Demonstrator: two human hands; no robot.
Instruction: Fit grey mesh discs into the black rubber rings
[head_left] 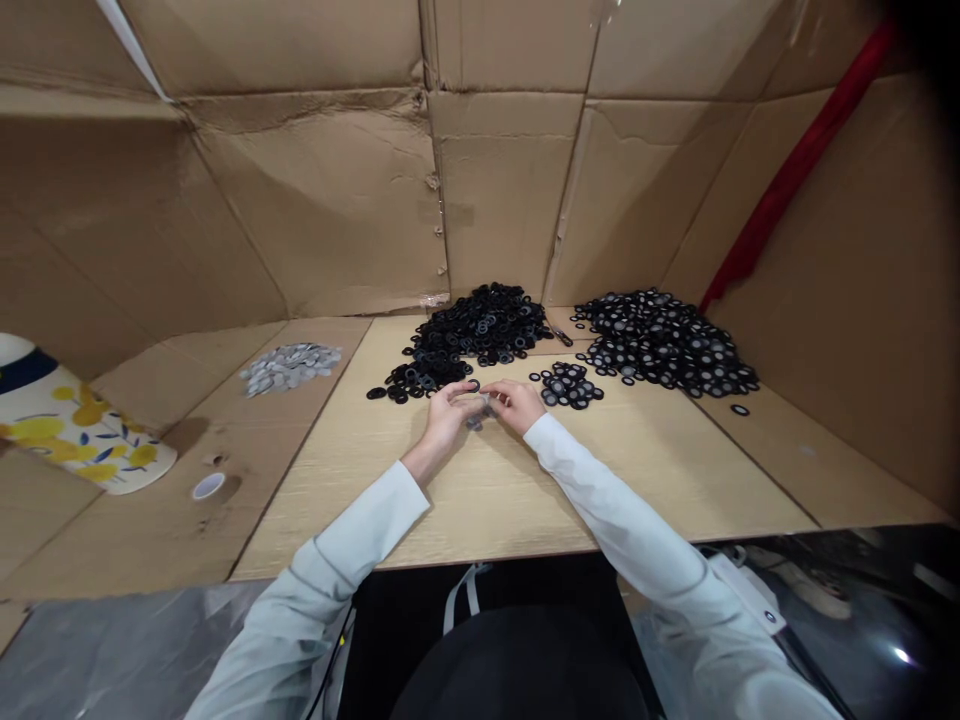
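Rings (484, 325) black; discs (291, 368) pale grey; container (90, 432) cream, yellow-and-blue floral; strip (806, 155) red.

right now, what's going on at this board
A person is working with small parts, both hands close together over the pale board. The left hand holds a black ring at its fingertips; the right hand is right beside it, its contents too small to tell. Loose black rings are heaped beyond the hands, grey discs lie to the left, and grey-centred black rings to the right.
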